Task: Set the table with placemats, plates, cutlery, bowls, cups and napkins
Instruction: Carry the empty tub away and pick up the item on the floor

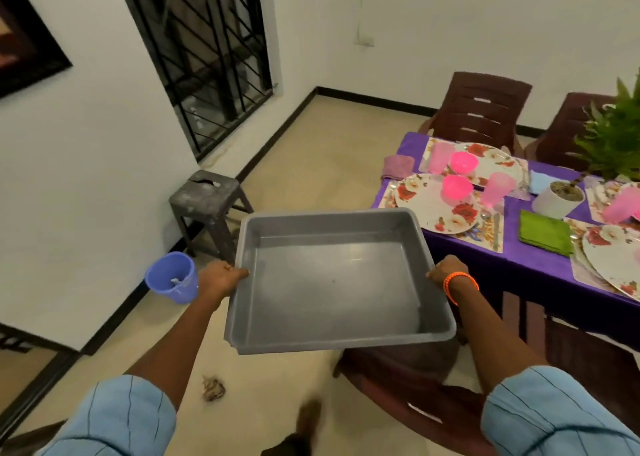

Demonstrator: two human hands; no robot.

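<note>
Grey tub (332,282): nothing is held inside; gripped at its side rims by left hand (221,277) and right hand (446,274).
Pink bowls (457,185): set on floral plates (436,213).

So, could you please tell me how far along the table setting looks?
Nearly done: the purple-clothed table already carries floral plates, pink bowls, pink cups and a green napkin. Left hand and right hand grip the empty grey tub. Only stowing it seems left.

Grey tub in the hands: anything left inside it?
No, the grey tub shows only its bare floor, held at both side rims by the left hand and right hand.
</note>
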